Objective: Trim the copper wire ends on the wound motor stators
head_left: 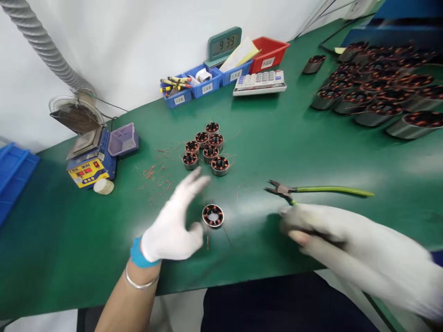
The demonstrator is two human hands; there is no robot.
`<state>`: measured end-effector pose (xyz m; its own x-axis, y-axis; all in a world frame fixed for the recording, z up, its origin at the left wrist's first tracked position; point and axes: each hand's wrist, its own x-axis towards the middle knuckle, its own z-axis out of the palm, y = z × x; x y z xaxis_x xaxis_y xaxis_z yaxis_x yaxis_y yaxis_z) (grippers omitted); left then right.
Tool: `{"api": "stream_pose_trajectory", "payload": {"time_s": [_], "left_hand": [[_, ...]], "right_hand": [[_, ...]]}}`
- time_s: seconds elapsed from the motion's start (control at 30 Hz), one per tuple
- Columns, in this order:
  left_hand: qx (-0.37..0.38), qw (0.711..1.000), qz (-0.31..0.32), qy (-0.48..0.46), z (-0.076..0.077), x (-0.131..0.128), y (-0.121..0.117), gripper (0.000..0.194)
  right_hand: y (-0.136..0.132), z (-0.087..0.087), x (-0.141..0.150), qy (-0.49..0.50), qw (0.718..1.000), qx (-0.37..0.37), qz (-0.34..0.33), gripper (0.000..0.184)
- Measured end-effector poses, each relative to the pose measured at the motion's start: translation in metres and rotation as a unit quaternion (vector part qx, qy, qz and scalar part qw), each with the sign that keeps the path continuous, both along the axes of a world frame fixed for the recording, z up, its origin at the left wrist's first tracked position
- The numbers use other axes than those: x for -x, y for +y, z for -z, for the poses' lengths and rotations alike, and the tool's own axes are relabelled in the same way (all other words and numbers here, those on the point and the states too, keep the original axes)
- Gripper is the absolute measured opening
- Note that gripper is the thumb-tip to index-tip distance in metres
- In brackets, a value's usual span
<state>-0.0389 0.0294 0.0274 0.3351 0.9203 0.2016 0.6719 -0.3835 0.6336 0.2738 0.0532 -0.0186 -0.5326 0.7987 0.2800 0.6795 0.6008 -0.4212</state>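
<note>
My left hand (pixel 175 221), in a white glove with a blue cuff, hovers with fingers stretched out just left of a single small stator (pixel 212 215) wound with copper wire; it holds nothing. My right hand (pixel 332 237), also white-gloved and smeared by motion, reaches toward the green-handled cutting pliers (pixel 311 190) lying on the green mat; its fingertips are beside the lower handle. Whether it grips the handle I cannot make out. A cluster of several similar stators (pixel 206 148) stands a little farther back.
Copper wire scraps (pixel 155 175) litter the mat. A blue solder pot unit (pixel 92 159) sits at the left, with a duct hose above. Blue and red bins (pixel 221 74), a clock and a calculator (pixel 259 83) line the back. Several larger stators (pixel 377 94) crowd the right.
</note>
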Motion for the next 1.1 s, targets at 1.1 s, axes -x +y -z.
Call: {"api": "stream_pose_trajectory", "payload": {"time_s": [1.1], "left_hand": [[0.081,0.987,0.005,0.135,0.014,-0.028,0.004,0.015]], "right_hand": [[0.013,-0.003,0.079,0.026,0.972,0.218,-0.084,0.023]]}}
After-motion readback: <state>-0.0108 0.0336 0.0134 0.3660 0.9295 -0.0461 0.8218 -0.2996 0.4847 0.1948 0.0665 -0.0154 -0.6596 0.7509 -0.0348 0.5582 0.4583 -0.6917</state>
